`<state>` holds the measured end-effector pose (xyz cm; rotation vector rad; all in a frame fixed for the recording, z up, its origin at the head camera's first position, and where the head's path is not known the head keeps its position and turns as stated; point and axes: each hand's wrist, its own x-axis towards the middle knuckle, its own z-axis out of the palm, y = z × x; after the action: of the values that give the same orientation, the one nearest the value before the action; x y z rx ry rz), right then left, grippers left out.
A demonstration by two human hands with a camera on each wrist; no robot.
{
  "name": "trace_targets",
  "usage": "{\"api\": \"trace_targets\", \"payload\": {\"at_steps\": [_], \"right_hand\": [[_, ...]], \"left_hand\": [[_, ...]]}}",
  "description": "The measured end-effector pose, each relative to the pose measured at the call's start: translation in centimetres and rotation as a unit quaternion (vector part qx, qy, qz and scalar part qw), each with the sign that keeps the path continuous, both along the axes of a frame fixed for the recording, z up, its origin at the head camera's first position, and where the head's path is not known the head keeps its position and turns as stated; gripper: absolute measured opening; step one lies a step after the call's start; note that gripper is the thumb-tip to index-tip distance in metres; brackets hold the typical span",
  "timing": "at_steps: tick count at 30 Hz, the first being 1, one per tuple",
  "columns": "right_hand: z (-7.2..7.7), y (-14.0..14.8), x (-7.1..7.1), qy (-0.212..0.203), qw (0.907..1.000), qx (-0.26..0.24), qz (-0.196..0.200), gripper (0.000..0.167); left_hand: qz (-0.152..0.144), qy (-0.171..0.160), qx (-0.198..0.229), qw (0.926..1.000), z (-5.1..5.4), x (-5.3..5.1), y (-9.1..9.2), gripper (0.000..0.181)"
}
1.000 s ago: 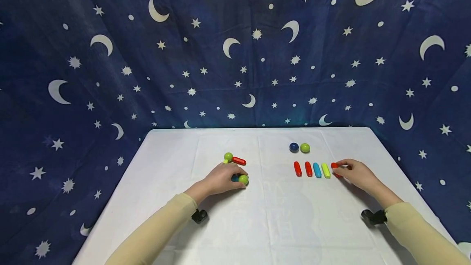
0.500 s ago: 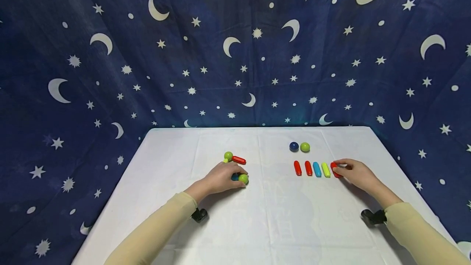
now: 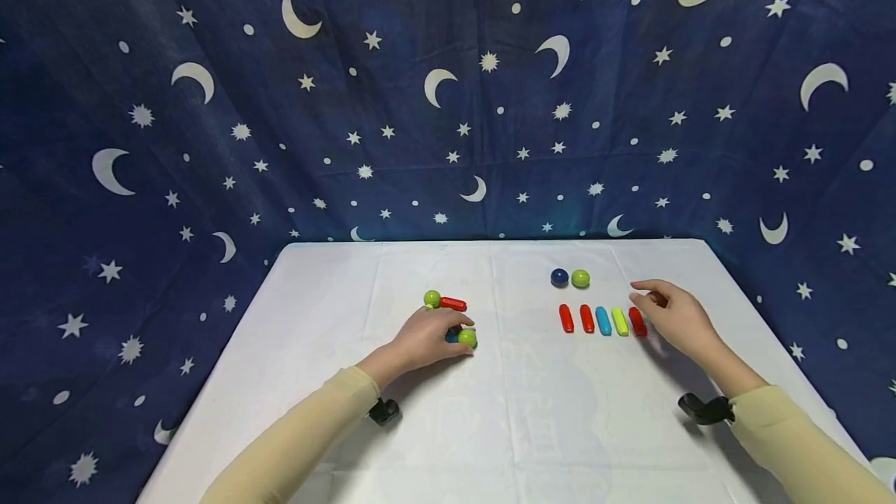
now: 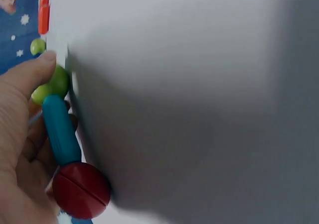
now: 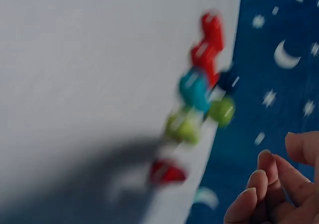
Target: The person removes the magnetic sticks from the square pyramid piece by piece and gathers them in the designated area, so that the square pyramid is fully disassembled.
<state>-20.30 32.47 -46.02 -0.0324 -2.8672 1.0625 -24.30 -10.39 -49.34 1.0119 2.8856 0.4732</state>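
Seen from the head camera, the left hand [image 3: 425, 335] grasps the near green ball [image 3: 467, 338], which sits at its 3 o'clock between thumb and forefinger. The blue stick [image 4: 61, 129] lies within the same grasp; in the left wrist view one end meets the near green ball and the other touches a red ball [image 4: 81, 190]. At 12 o'clock from that hand is the far green ball [image 3: 432, 299], with a red stick [image 3: 453, 304] touching it between 3 and 4 o'clock.

The right hand [image 3: 675, 321] is released, fingers loosely bent and holding nothing. The end red stick [image 3: 638, 322] lies at its 9 o'clock, just below the fingertips and apart from them. From there a row of separate sticks runs on towards 9 o'clock: yellow stick [image 3: 619, 321], row's blue stick [image 3: 603, 321], middle red stick [image 3: 586, 319] and first red stick [image 3: 566, 319].

At 11 o'clock from the row's middle rests the dark ball [image 3: 559, 278], with the loose green ball [image 3: 580, 278] just beside it at 3 o'clock. All lie on a white cloth [image 3: 560, 411], before a starry curtain [image 3: 392, 37].
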Motion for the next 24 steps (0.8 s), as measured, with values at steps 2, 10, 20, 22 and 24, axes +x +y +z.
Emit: {"api": "trace_targets", "payload": {"at_steps": [2, 10, 20, 22, 24], "right_hand": [[0.8, -1.7, 0.1, 0.006, 0.9996, -0.011, 0.023, 0.050], [0.0, -10.1, -0.4, -0.013, 0.9842, -0.051, 0.169, 0.039], [-2.9, -17.3, -2.1, -0.074, 0.9590, -0.022, 0.273, 0.049], [-3.3, -17.9, -2.3, -0.074, 0.9580, -0.016, 0.277, 0.049], [-3.7, -18.3, -2.6, -0.064, 0.9565, -0.007, 0.285, 0.046]], "left_hand": [[0.025, 0.001, 0.015, 0.9996, -0.1, 0.3, 0.7, 0.046], [0.056, -0.027, 0.064, 0.9960, -0.4, 0.8, 2.8, 0.048], [-0.016, -0.041, 0.029, 0.9986, 0.2, 0.3, 1.1, 0.045], [-0.022, -0.043, 0.027, 0.9985, 0.3, 0.4, 0.7, 0.043], [-0.027, -0.039, 0.025, 0.9986, 0.3, 0.3, 0.2, 0.039]]}}
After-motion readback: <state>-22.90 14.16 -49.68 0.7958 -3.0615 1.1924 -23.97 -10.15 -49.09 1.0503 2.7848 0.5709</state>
